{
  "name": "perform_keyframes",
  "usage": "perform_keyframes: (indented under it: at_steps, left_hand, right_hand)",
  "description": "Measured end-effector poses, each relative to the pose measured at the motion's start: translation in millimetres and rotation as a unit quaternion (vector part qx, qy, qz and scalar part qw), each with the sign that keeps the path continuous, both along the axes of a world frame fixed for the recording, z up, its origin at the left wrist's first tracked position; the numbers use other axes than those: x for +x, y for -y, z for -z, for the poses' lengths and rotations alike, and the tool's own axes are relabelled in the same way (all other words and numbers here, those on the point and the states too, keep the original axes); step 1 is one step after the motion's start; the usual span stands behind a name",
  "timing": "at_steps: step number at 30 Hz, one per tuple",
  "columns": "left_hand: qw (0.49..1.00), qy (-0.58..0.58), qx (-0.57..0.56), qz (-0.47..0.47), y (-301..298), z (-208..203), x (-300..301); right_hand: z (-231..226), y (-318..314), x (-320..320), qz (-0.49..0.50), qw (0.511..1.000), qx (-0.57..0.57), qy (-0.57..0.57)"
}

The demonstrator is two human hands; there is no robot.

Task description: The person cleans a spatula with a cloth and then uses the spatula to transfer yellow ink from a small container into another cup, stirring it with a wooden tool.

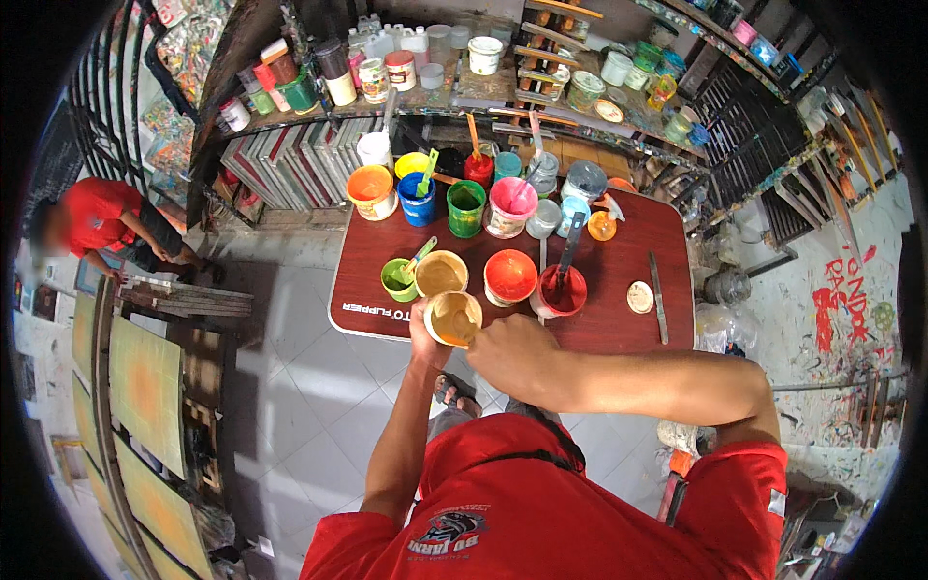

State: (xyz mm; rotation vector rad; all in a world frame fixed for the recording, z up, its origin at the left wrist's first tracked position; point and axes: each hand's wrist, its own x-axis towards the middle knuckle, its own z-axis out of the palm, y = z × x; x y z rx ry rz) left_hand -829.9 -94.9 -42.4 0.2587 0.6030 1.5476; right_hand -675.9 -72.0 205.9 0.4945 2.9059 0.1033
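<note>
Currently gripping a white tub of tan paint in the left hand, mouth turned up toward the camera, at the middle of the frame by the near edge of the red-brown table. Curling the right hand at the tub's right rim, fingers drawn in close; cannot tell whether holding anything there. Just past the tub, overlapping in view with another tan-filled tub, between a small green cup on the left and an orange-red bucket on the right. Farther right, passing from a dark red bucket across a gap to a round lid and flat metal blade. Along the far edge, crowded with paint buckets. Lower left, opening onto gray tiled floor between table and yellowish panels.
</note>
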Motion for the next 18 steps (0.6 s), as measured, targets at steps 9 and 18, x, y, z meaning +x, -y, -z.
perform_keyframes:
  at_steps: [9,18]
  left_hand:
    - [0.997,-0.023,0.040,0.066,-10.0,7.1,-6.9]
    - [0.997,0.001,-0.037,0.066,-5.9,4.8,-7.5]
  right_hand:
    - [7.9,-6.8,7.9,0.011,1.000,0.011,0.013]
    - [-1.6,-20.1,13.6,0.017,1.000,0.009,-0.023]
